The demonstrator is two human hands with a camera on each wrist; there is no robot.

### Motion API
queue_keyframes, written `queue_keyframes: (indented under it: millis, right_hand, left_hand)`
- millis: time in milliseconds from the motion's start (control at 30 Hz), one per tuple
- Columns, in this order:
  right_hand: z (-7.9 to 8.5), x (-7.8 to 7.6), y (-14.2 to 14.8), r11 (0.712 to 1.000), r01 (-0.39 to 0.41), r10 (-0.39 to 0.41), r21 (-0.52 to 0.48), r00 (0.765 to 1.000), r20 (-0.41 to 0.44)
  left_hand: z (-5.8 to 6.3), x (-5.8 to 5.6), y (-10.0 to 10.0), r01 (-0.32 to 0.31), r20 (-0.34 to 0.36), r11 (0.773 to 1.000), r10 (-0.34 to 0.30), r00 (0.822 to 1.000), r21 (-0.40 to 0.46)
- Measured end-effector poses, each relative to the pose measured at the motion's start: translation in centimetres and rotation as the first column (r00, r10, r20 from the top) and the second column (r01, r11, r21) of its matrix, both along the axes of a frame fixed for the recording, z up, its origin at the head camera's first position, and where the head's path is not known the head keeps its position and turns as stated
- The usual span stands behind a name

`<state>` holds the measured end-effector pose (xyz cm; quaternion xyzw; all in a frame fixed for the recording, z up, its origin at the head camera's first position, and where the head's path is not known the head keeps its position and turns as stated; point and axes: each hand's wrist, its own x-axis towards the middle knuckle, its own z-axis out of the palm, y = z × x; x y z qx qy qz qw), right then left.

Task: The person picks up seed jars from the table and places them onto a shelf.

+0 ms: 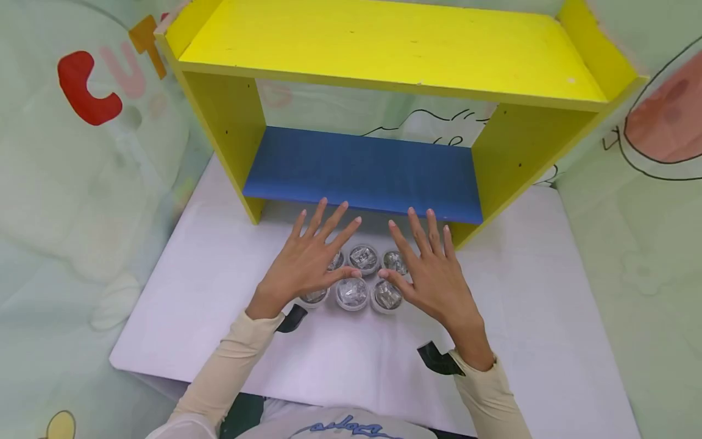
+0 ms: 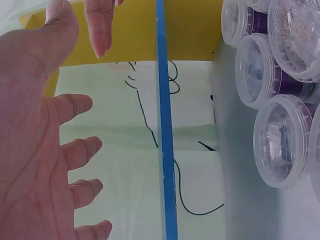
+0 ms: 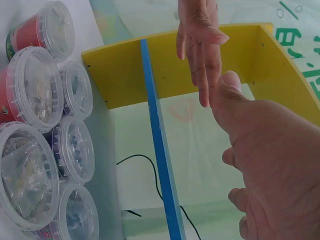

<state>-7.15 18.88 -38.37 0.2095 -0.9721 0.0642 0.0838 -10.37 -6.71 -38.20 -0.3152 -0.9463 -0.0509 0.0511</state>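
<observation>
Both hands are spread over the white table, palms down and fingers straight, with nothing in them. My left hand (image 1: 301,262) reaches over the left end of a group of round clear-lidded tubs (image 1: 353,295), partly hiding two of them. Beside the group's right end is my right hand (image 1: 439,283), its thumb overlapping a tub in the head view. The tubs stand in two rows, with crinkled clear packets showing through the lids. In the right wrist view, a nearer tub (image 3: 30,175) has a red side; purple sides show on smaller tubs (image 2: 282,142) in the left wrist view.
A yellow shelf unit (image 1: 384,49) with a blue board (image 1: 362,171) stands at the back of the table (image 1: 186,292), just beyond the fingertips. Printed pale-green cloth (image 1: 82,201) hangs around the sides and back. Each wrist carries a black camera mount (image 1: 439,360).
</observation>
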Motion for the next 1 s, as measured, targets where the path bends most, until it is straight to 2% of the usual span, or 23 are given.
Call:
queue_keyframes:
  millis: [267, 433, 600, 700, 767, 833, 900, 933, 1000]
  right_hand:
    - [0.3, -0.5, -0.6, 1.0, -0.008, 0.009, -0.025, 1.0, 0.029]
    - [-0.3, -0.8, -1.2, 0.999, -0.029, 0.031, -0.024, 0.996, 0.079]
    - [-1.8, -0.8, -2.2, 0.996, -0.084, 0.085, -0.013, 0.99, 0.114]
    - [-3.1, -1.1, -2.9, 0.988, -0.153, 0.155, -0.031, 0.985, 0.08]
    - [-4.0, -1.5, -3.5, 0.977, -0.207, 0.21, -0.045, 0.977, 0.05]
    - [-5.1, -2.0, -4.1, 0.969, -0.244, 0.245, -0.05, 0.969, 0.035]
    - [-6.0, -2.4, -4.9, 0.964, -0.261, 0.264, -0.05, 0.964, 0.046]
    - [-6.5, -2.5, -5.2, 0.963, -0.265, 0.267, -0.051, 0.962, 0.058]
    - [-7.3, -2.7, -5.8, 0.965, -0.258, 0.262, -0.052, 0.961, 0.087]
  left_hand:
    - [0.4, -0.1, -0.7, 0.01, -0.019, 1.0, -0.01, 1.0, 0.006]
    - [0.6, 0.0, -1.0, -0.021, 0.033, 1.0, 0.021, 0.999, 0.01]
    - [-0.3, 0.4, -1.7, -0.068, 0.089, 0.997, 0.065, 0.994, 0.033]
    - [-0.7, 0.2, -2.4, -0.118, 0.072, 0.992, 0.114, 0.991, 0.055]
    - [-0.6, -0.3, -3.0, -0.152, 0.032, 0.986, 0.15, 0.988, 0.073]
    - [-0.2, -1.0, -3.6, -0.19, -0.023, 0.975, 0.194, 0.981, 0.113]
    - [0.4, -1.9, -4.3, -0.222, -0.107, 0.957, 0.245, 0.964, 0.187]
    - [0.8, -2.4, -4.6, -0.239, -0.152, 0.943, 0.278, 0.949, 0.233]
    - [1.5, -3.4, -5.1, -0.262, -0.229, 0.898, 0.355, 0.906, 0.354]
